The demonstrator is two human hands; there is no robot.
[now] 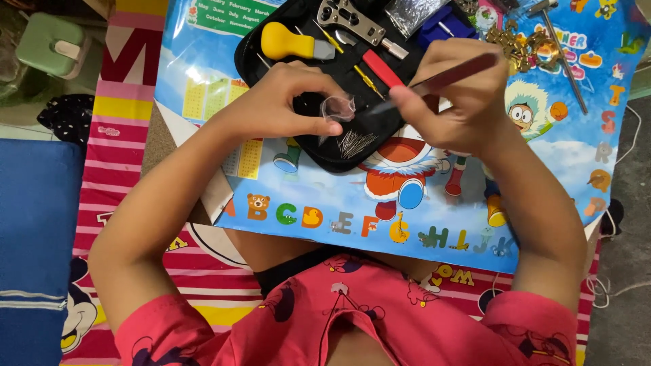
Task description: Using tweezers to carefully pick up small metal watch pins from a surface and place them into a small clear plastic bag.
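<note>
Two hands over black tool tray (271,41), left hand (285,102) pinching clear bag (338,107), right hand (461,95) w/ tweezers (441,81), prob.

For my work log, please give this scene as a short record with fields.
Left hand: pinches a small clear plastic bag
Right hand: holds a dark red tool, tip towards the bag
Below the hands: black tool case with loose thin metal pins
In the case: yellow-handled tool, red-handled tool
Surface: colourful cartoon alphabet board
</note>
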